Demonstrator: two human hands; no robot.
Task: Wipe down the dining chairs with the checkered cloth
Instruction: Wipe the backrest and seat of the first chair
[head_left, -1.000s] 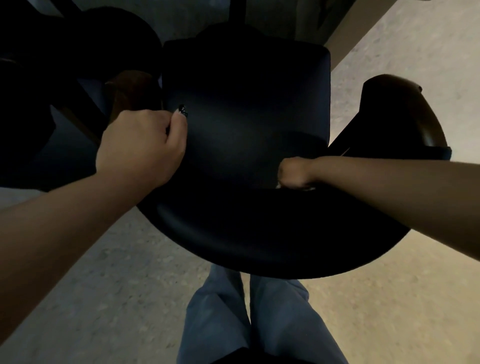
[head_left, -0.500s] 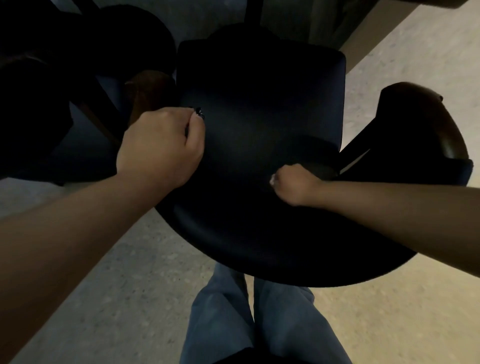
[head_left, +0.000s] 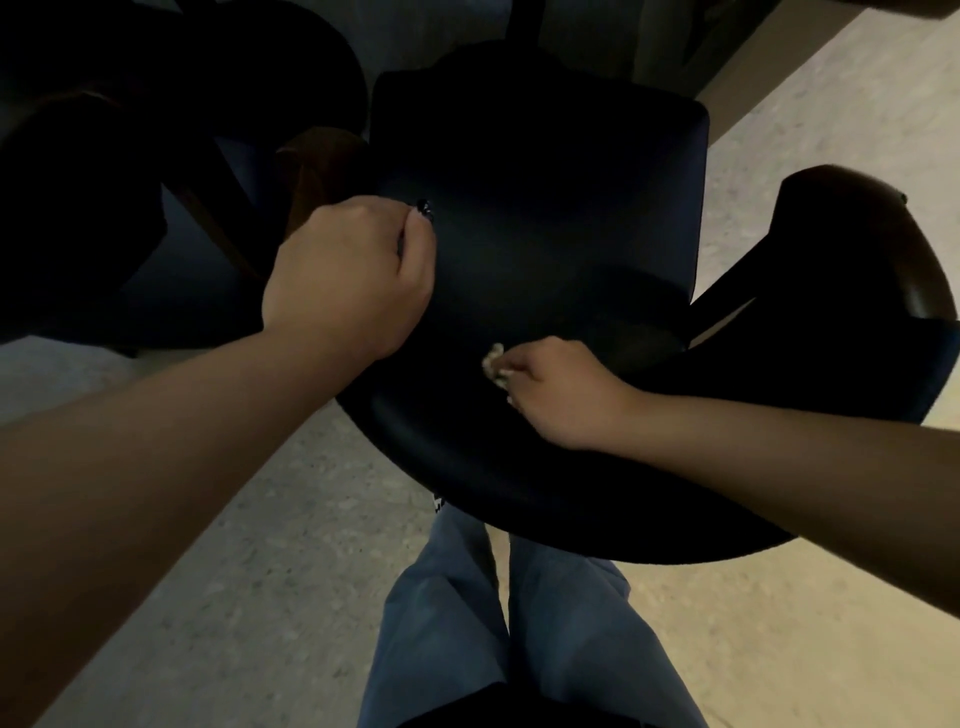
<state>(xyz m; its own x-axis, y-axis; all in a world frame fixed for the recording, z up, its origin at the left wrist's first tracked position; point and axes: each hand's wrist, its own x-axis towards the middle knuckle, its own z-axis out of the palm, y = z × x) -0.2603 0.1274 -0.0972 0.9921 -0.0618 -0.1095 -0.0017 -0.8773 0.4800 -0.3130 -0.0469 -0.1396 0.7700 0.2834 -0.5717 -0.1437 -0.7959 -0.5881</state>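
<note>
The dining chair (head_left: 540, 249) stands directly ahead of the person, its curved backrest nearest the camera and its seat beyond and below. The left hand (head_left: 348, 280) rests on the left end of the backrest, at its upper edge. The right hand (head_left: 561, 395) sits inside the backrest's curve, to the right of centre, with the cloth (head_left: 493, 364) bunched at its fingertips against the chair surface. A second chair (head_left: 872, 270) stands to the right, a third (head_left: 130, 208) to the left. The person's legs (head_left: 498, 634) stand on the floor (head_left: 249, 571) behind the backrest.
</note>
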